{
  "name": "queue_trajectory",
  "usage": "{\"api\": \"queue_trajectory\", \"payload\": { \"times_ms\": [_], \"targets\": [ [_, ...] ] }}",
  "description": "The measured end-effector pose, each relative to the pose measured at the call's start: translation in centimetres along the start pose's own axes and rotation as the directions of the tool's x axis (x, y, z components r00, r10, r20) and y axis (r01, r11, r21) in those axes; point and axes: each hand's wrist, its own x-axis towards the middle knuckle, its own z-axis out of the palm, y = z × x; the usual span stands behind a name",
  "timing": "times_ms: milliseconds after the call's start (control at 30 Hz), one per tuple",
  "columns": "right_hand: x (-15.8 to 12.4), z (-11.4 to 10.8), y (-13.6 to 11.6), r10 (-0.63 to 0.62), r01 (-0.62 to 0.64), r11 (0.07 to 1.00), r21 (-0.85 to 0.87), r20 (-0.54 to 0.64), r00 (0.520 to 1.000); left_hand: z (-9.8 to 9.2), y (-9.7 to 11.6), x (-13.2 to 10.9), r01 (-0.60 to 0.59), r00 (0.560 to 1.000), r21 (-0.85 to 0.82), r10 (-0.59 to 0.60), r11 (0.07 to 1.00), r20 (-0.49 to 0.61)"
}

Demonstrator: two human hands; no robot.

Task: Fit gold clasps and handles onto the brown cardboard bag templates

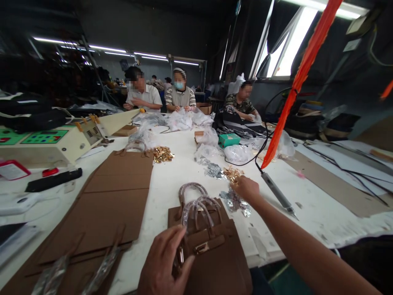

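A brown leather handbag (211,254) stands at the table's near edge, its handles (196,205) wrapped in clear plastic. My left hand (164,262) grips the bag's left side near the gold clasp (202,247), fingers curled round it. My right hand (245,187) reaches forward over the white table (172,180) to a small heap of gold metal fittings (231,173) and silver-wrapped pieces (235,201). Its fingers are curled onto the heap; what they hold is hidden.
Flat brown leather panels (116,196) lie left of the bag. A powered screwdriver (278,194) hangs on an orange cord (294,90) to the right. A beige machine (61,141) sits far left. More gold fittings (162,154), plastic bags and a green box (229,139) lie beyond. Three people sit at the far end.
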Motion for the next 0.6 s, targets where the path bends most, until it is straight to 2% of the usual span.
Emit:
{"api": "queue_trajectory", "payload": {
  "times_ms": [133,233,300,367,433,500,567,600],
  "targets": [
    [2.4,0.2,-1.0,0.027,-0.018,0.997,-0.077,0.121,0.992,-0.2,1.6,1.0,-0.077,0.991,-0.120,0.089,0.990,0.098],
    [3.0,-0.6,-1.4,0.026,-0.013,0.996,-0.084,0.158,0.987,-0.2,2.6,1.5,-0.009,0.966,-0.207,0.061,0.978,0.250],
    [2.2,-1.3,-1.8,-0.030,0.037,0.998,-0.047,0.138,0.990,-0.1,2.9,1.9,0.044,0.946,-0.215,0.029,0.976,0.322],
    [-0.1,-2.0,-2.1,-0.126,0.124,0.992,0.019,0.097,0.987,0.0,3.0,2.2,0.065,0.936,-0.194,0.008,0.979,0.353],
    [-3.9,-2.3,-2.3,-0.268,0.256,0.947,0.193,0.039,0.963,0.2,3.1,2.7,0.063,0.929,-0.164,0.002,0.984,0.371],
    [-8.6,-2.2,-2.4,-0.414,0.378,0.784,0.493,-0.038,0.909,0.4,3.1,3.2,0.049,0.914,-0.129,0.007,0.990,0.406],
    [-13.5,-1.8,-2.5,-0.463,0.343,0.636,0.691,-0.013,0.886,0.6,3.2,3.6,0.009,0.879,-0.082,0.031,0.997,0.476],
    [-15.6,-1.7,-2.5,-0.449,0.289,0.585,0.758,0.006,0.893,0.8,3.3,3.9,-0.022,0.856,-0.053,0.046,0.998,0.515]
  ]
}}
